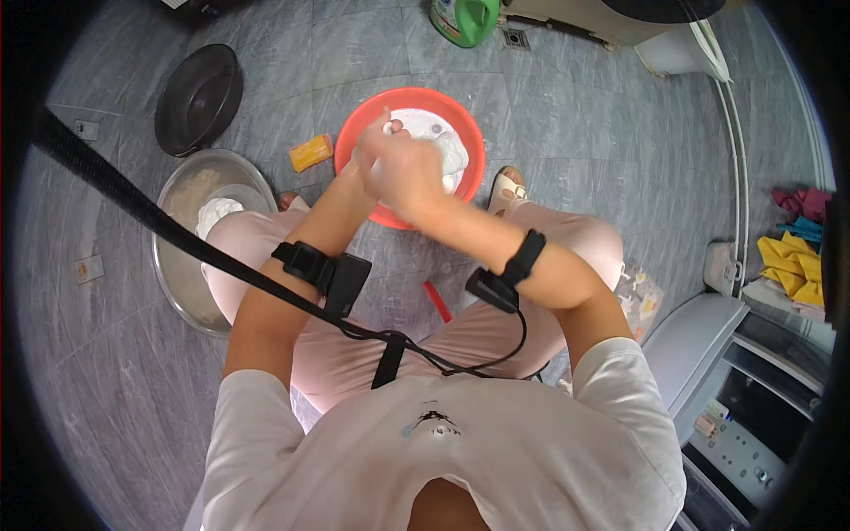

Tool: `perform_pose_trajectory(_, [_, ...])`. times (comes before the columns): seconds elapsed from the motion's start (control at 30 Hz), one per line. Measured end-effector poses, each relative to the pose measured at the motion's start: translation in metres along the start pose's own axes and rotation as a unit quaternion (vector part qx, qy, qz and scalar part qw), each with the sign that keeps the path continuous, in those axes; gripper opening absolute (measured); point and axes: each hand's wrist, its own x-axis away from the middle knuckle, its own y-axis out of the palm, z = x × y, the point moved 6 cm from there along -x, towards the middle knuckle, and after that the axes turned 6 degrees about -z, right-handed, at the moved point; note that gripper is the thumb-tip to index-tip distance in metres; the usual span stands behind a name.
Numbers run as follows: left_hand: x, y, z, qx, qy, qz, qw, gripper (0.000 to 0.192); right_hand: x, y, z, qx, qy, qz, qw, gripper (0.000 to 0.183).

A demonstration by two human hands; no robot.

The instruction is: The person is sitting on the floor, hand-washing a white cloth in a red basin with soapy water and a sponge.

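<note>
A red plastic basin [475, 143] stands on the floor between my feet, with white cloth [453, 154] and whitish liquid in it. Over its left half my left hand [373, 143] and my right hand [408, 169] are pressed together, blurred by motion. A bit of white shows at the fingers of my left hand; whether it is cloth or foam I cannot tell. The right hand covers part of the left, and its palm side is hidden. To the left of the basin lies an orange-yellow bar [311, 153], perhaps soap.
A metal basin [189, 299] with white cloth [217, 214] stands by my left leg, a black basin [199, 99] beyond it. A green detergent bottle [475, 20] is ahead near a floor drain [515, 40]. A red strip-like object [437, 302] lies between my legs. Folded cloths [793, 265] are at right.
</note>
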Motion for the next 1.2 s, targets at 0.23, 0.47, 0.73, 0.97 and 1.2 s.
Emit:
perform_pose_trajectory(0.23, [-0.017, 0.025, -0.014, -0.069, 0.157, 0.423, 0.89, 0.032, -0.031, -0.029, 0.052, -0.008, 0.032, 0.127, 0.991, 0.005])
perform_pose_trajectory(0.47, [0.002, 0.006, -0.016, -0.072, 0.066, 0.283, 0.954, 0.028, -0.006, -0.004, 0.006, 0.048, -0.027, 0.059, 0.997, 0.006])
perform_pose_trajectory(0.73, [-0.027, 0.047, -0.023, -0.146, 0.125, 0.418, 0.888, 0.034, -0.034, -0.027, 0.075, -0.049, 0.105, 0.18, 0.977, 0.008])
perform_pose_trajectory(0.97, [-0.005, -0.012, -0.004, -0.06, 0.112, 0.207, 0.97, 0.03, -0.001, 0.002, -0.004, -0.119, -0.106, 0.11, 0.981, 0.01])
perform_pose_trajectory(1.2, [-0.027, 0.0, -0.014, -0.116, 0.108, 0.382, 0.91, 0.035, -0.034, -0.026, 0.081, -0.064, 0.129, 0.179, 0.973, 0.008])
